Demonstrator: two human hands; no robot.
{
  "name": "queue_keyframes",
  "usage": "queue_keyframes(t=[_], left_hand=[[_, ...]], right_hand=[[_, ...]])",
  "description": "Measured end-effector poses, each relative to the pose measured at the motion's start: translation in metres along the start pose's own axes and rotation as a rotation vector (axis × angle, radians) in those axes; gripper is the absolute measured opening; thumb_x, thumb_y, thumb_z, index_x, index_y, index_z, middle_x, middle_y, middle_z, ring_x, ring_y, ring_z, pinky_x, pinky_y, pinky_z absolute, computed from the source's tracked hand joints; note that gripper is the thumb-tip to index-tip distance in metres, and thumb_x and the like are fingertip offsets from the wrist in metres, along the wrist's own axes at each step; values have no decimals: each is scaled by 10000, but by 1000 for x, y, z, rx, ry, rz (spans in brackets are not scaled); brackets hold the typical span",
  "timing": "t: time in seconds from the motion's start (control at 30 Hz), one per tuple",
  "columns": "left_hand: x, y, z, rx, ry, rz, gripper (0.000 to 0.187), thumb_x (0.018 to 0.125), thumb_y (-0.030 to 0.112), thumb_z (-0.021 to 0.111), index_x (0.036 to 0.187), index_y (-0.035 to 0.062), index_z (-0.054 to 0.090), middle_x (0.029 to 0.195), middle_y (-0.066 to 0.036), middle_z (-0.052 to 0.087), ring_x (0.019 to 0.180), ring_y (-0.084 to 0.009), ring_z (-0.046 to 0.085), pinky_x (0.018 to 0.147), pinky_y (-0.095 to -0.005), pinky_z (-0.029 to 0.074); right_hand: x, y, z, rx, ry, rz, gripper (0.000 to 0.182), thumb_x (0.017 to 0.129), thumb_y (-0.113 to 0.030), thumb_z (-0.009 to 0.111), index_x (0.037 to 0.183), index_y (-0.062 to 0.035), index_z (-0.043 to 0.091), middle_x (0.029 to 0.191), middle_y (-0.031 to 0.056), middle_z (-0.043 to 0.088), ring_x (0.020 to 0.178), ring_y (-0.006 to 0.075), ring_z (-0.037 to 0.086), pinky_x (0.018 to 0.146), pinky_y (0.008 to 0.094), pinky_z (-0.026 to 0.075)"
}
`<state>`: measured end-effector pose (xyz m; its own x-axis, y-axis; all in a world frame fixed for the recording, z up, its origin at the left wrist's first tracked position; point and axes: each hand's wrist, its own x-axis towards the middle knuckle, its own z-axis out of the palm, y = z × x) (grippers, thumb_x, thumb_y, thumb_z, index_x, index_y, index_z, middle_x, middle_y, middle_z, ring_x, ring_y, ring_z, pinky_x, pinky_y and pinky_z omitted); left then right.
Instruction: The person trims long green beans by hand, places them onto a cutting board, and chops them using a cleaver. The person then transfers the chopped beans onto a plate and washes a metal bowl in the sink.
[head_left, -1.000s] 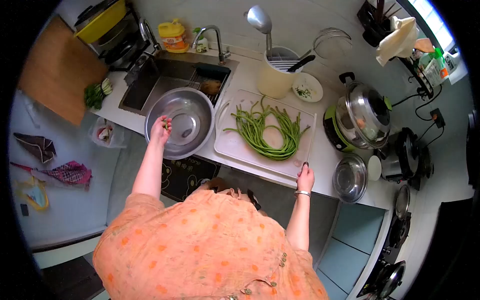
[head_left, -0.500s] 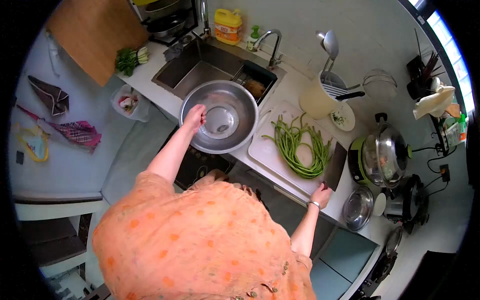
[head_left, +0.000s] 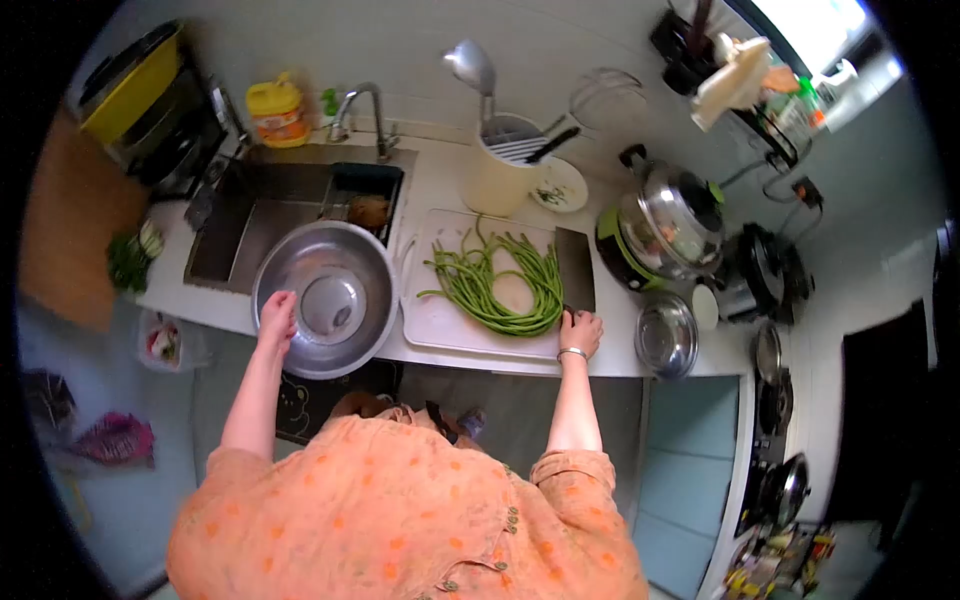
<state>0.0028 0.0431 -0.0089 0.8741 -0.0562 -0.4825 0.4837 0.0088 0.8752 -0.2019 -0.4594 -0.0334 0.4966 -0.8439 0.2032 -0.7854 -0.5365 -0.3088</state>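
My left hand [head_left: 278, 322] is closed in a fist over the left side of a metal basin [head_left: 372, 300]. Whether anything is inside its fingers is hidden. The basin overlaps the front of the sink and the counter edge. At the right end of a white cutting board [head_left: 450, 338], my right hand [head_left: 581, 333] has its fingers around the dark handle of a cleaver [head_left: 575, 272]. The cleaver's wide blade lies flat on the board, pointing toward the wall. Beside it, a looped bunch of long green beans [head_left: 505, 311] rests on the board.
Behind the basin is the sink [head_left: 228, 225] with a faucet [head_left: 376, 110]. A cream utensil holder [head_left: 492, 185] and a small plate [head_left: 560, 187] stand behind the board. To the right are a steamer pot [head_left: 668, 225] and a metal bowl [head_left: 666, 338]. Leafy greens [head_left: 130, 262] lie at left.
The camera view has turned to the right, so the counter appears farther left. My right hand's fingers now lie further over the cleaver handle. My left hand stays closed over the basin.
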Motion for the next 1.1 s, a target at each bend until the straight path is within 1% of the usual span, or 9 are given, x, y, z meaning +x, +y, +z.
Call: queue_keyframes(t=[0.1, 0.23, 0.3, 0.37, 0.43, 0.63, 0.7, 0.87, 1.1], left_hand=[[9, 0, 2, -136, 78, -36, 141, 880, 215, 488, 951, 93, 485, 579, 43, 347, 434, -47, 302, 344, -195, 240], [28, -14, -5, -109, 38, -70, 165, 879, 196, 464, 988, 74, 482, 627, 27, 380, 477, -61, 342, 360, -193, 263], [35, -15, -1, -229, 57, 24, 194, 871, 119, 421, 1050, 51, 459, 664, 7, 394, 513, -81, 366, 406, -200, 306], [31, -5, 3, -245, 90, 23, 222, 867, 98, 422, 1076, 34, 455, 698, -16, 446, 558, -99, 410, 440, -201, 343], [23, 5, 13, -331, 31, -10, 221, 884, 115, 434, 1092, 48, 466, 759, -29, 511, 580, -98, 454, 443, -199, 355], [-43, 19, 79, -480, 149, 100, 209, 892, 303, 522, 939, 101, 549, 732, 11, 518, 551, -83, 444, 419, -184, 371], [-47, 2, 82, -606, -74, 101, 218, 894, 321, 512, 894, 105, 537, 704, 15, 490, 587, -82, 474, 454, -186, 402], [-103, 19, 164, -553, 165, 22, 227, 906, 360, 474, 886, 136, 510, 615, 37, 369, 541, -58, 379, 423, -177, 285], [-135, -11, 186, -113, -77, 52, 159, 876, 256, 526, 834, 106, 554, 513, 79, 310, 385, -30, 262, 332, -190, 188]], right_hand=[[-28, 25, -14, 221, 224, -61, 253, 750, -226, 634, 928, -56, 576, 995, 144, 509, 953, 328, 480, 823, 415, 409], [-92, 94, -6, 455, 378, 281, 136, 776, -126, 608, 869, -38, 561, 870, 104, 521, 741, 244, 537, 687, 337, 452], [-114, 142, 36, 401, 111, 458, 89, 808, -112, 573, 880, -60, 569, 849, 58, 582, 700, 167, 557, 602, 301, 466], [-121, 187, 99, 819, -302, 623, 152, 818, -122, 566, 964, -82, 565, 909, 41, 594, 734, 174, 575, 618, 306, 476], [-107, 150, 68, 1065, -507, 905, 240, 823, -81, 541, 1062, -102, 540, 920, 39, 589, 775, 192, 582, 647, 323, 486], [-65, 151, 130, 1737, -579, 1227, 267, 823, -38, 525, 1087, -82, 532, 960, 89, 582, 808, 229, 579, 670, 379, 517], [-56, 133, 83, 1755, -679, 1218, 238, 818, -69, 558, 1055, -56, 547, 963, 102, 578, 803, 230, 575, 660, 360, 526], [-75, 155, 120, 1747, -676, 1177, 286, 738, 68, 483, 997, -33, 547, 905, 92, 573, 827, 251, 555, 739, 371, 512], [-90, 156, 90, 1833, -679, 1157, 142, 849, -168, 530, 935, -56, 515, 856, 101, 539, 797, 257, 549, 789, 458, 470]])
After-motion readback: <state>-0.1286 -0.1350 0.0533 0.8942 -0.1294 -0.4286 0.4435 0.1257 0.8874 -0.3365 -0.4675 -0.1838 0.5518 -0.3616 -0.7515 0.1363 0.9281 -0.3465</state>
